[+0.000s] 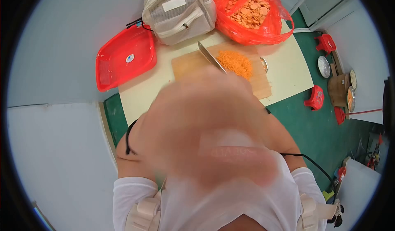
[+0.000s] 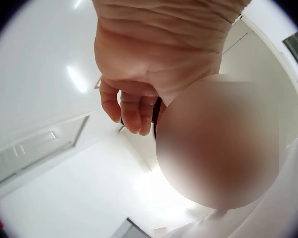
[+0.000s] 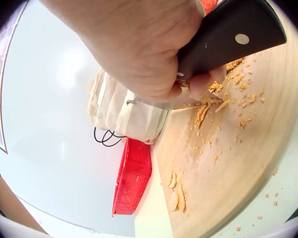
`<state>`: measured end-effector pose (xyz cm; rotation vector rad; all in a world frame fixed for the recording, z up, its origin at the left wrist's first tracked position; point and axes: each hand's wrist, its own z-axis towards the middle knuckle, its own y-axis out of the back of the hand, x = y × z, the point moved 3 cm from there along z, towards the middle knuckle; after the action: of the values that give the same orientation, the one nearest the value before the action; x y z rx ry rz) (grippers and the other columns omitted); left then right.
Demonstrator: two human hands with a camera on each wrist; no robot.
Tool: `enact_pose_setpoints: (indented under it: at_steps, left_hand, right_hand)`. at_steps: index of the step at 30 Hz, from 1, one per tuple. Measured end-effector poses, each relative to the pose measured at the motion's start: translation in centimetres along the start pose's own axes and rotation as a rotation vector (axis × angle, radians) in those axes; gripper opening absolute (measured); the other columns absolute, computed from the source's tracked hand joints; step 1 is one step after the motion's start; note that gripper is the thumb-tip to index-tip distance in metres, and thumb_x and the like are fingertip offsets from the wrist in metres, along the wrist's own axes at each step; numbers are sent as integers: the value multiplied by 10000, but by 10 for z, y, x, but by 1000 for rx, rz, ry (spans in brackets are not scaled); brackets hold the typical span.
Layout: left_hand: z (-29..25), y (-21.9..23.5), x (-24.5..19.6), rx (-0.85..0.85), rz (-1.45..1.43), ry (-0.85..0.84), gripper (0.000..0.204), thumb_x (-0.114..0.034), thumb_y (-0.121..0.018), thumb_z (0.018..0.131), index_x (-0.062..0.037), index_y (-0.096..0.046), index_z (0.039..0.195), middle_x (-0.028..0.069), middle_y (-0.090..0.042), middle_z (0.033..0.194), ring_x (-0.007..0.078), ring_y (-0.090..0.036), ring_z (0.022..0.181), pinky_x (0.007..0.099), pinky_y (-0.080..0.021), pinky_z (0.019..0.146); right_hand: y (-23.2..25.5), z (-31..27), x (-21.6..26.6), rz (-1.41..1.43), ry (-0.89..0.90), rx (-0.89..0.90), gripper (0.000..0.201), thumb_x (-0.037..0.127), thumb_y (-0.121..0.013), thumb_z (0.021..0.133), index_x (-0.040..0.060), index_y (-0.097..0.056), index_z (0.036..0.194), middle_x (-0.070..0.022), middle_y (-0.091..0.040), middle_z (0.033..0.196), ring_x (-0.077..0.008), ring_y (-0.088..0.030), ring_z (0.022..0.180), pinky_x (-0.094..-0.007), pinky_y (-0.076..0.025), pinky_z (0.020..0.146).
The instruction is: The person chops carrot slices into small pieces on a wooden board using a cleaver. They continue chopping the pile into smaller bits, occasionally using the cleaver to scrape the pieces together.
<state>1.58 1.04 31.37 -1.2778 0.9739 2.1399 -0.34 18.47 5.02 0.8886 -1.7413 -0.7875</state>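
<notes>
My right hand (image 3: pixel 144 54) grips the black handle (image 3: pixel 233 37) of a broad-bladed kitchen knife. The knife's blade (image 1: pixel 211 56) lies over the wooden chopping board (image 1: pixel 181 68), beside a heap of finely chopped orange-coloured food (image 1: pixel 234 63). In the right wrist view, small crumbs are scattered across the board, with a few pale thin slices (image 3: pixel 175 198) near its edge. My left hand (image 2: pixel 149 64) is raised beside the blurred head, its fingers bent near a dark strip (image 2: pixel 156 113); I cannot tell whether they hold it. A blur hides much of both hands in the head view.
Behind the board, a red plastic bag (image 1: pixel 281 33) holds many round orange-coloured slices. Next to it a white backpack (image 1: pixel 175 17) stands on the pale table (image 1: pixel 290 66). A red basket (image 1: pixel 111 66) is at the left. Red stools (image 1: pixel 316 98) stand on the green floor.
</notes>
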Motion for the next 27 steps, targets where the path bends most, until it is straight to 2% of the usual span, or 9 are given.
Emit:
enact_pose_setpoints:
  at_steps: [1,2,3,6,9,11,20,23,27]
  left_hand:
    - [15,3,-3,-130,316,-338,238,2,-652,669,-60,-641,898,92,-608,869,264,-569,746,370,-464,669]
    - [19,2,28,-155,489,-300,184,-121,-653,737,-65,-619,908,96,-609,846,297,-595,754,401,-490,671]
    - [16,-2,70,-202,521,-206,182,-98,-664,729,-64,-611,900,100,-607,847,298,-590,779,410,-486,678]
    - [-14,-22,189,-180,579,176,183,-115,-660,749,-38,-612,907,121,-578,894,322,-574,870,403,-479,753]
    - [-39,-51,265,-165,627,303,209,-135,-675,750,-27,-617,919,135,-574,907,333,-570,885,417,-477,766]
    - [-48,-68,299,-196,632,442,232,-151,-695,737,-27,-618,916,140,-578,902,335,-566,892,428,-477,767]
    - [-28,-91,305,-322,712,486,148,-133,-664,760,-25,-626,854,142,-598,861,330,-581,841,422,-473,717]
    - [-27,-94,302,-385,703,431,119,-118,-651,765,-30,-622,839,136,-600,843,328,-583,821,422,-472,703]
    - [-27,-96,301,-399,715,446,110,-114,-648,767,-33,-628,839,134,-603,837,322,-585,823,420,-474,706]
  right_hand:
    - [-1,1,-1,7,6,-3,224,201,-524,861,21,-560,989,-212,-655,810,-383,-642,770,-485,-503,698]
    - [-2,2,-3,13,11,-8,222,201,-527,862,21,-560,987,-213,-654,808,-384,-641,770,-485,-503,698]
    - [-3,3,-5,18,15,-11,221,201,-530,862,21,-561,984,-214,-653,806,-385,-641,769,-484,-503,699]
    - [-3,3,-7,30,10,-18,217,203,-538,862,20,-563,975,-218,-651,800,-387,-640,767,-485,-504,696]
    - [-3,3,-5,38,12,-27,213,203,-543,859,20,-565,966,-221,-648,792,-389,-639,763,-487,-505,689]
    - [-3,3,-8,36,16,-41,211,202,-543,858,20,-565,963,-223,-647,788,-390,-640,760,-489,-506,686]
    - [-3,6,-14,82,1,-29,248,227,-536,857,8,-560,972,-241,-636,774,-409,-627,732,-502,-494,668]
    - [-2,4,-14,98,20,-45,241,228,-535,859,12,-558,962,-237,-634,762,-410,-625,723,-503,-493,667]
    - [2,-4,-11,82,43,-49,210,216,-544,862,19,-551,935,-216,-644,743,-386,-640,708,-487,-506,645]
